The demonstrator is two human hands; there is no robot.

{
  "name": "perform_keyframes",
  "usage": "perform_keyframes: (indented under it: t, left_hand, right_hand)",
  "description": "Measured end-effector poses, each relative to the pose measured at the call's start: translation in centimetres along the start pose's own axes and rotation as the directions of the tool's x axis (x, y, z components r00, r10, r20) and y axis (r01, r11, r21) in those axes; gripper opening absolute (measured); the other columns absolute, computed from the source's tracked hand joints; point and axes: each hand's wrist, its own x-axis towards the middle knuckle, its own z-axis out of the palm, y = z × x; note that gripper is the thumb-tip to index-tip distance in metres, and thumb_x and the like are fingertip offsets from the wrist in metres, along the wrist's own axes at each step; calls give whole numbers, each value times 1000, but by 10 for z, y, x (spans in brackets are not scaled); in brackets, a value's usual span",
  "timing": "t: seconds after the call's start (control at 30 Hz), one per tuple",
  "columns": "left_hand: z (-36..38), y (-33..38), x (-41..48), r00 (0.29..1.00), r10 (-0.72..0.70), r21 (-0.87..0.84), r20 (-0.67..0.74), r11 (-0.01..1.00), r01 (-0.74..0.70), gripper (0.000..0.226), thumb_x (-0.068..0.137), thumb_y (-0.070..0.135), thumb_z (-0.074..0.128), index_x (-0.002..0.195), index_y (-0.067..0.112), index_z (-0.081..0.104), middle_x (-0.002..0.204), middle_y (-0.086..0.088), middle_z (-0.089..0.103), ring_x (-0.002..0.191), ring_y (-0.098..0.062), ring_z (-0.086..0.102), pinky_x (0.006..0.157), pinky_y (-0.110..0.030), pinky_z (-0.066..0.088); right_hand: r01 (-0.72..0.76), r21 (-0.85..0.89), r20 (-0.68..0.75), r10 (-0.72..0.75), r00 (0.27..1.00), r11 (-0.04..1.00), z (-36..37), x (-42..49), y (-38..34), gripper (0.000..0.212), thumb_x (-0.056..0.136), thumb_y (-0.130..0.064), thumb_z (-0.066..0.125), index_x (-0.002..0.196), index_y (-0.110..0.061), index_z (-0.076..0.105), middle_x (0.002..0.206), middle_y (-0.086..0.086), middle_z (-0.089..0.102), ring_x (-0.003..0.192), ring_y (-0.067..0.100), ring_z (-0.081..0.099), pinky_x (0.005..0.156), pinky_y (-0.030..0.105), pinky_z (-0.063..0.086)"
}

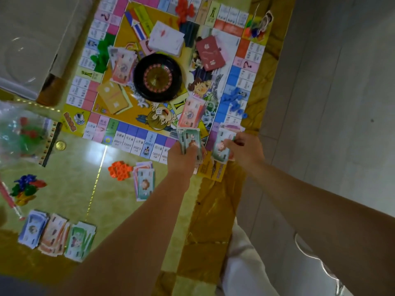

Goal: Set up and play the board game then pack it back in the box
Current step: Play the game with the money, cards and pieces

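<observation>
The colourful game board (pixel 132 133) lies open on the table, a black roulette wheel (pixel 157 77) at its middle. My left hand (pixel 183 159) grips a stack of green play money (pixel 191 138) over the board's near edge. My right hand (pixel 245 147) pinches a single green note (pixel 222 147) at the board's near right corner, on top of a small pile there. Another wad of reddish notes (pixel 191 113) rests just beyond my left hand. A white die (pixel 158 112) sits on the board.
White cards (pixel 166 38), a dark red card deck (pixel 210 52) and a tan deck (pixel 114 99) lie on the board. Blue pieces (pixel 235 99), green pieces (pixel 102 53), red pieces (pixel 184 8). Off the board: orange pieces (pixel 118 170), money piles (pixel 145 182) (pixel 55 236), a plastic bag (pixel 19 133), a coin (pixel 60 145). The table edge runs along the right.
</observation>
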Motion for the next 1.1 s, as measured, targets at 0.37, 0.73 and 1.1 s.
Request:
perform_keyframes:
  t: [0.37,0.73,1.1]
  left_hand:
    - [33,14,16,995,-4,-21,97,1000,6,10,97,9,53,98,14,62,79,4,69,61,-3,66,50,-17,52]
    - [43,50,24,996,8,-60,93,998,-2,14,88,6,65,100,10,67,95,-9,71,85,-24,69,72,-37,58]
    - [52,108,71,1000,18,-58,-5,998,-18,13,95,13,51,87,16,61,86,-9,64,77,-25,61,73,-43,55]
  right_hand:
    - [44,-98,-178,-61,982,994,-9,24,17,40,81,-8,72,100,-20,40,101,1,51,79,11,52,61,15,39]
    - [154,100,122,-166,979,983,-14,45,-40,15,84,-24,74,82,-10,68,78,2,66,71,12,60,63,17,43]
    - [77,203,164,-111,980,976,-21,101,-82,33,91,-29,65,92,4,63,73,12,60,65,17,54,64,33,45]
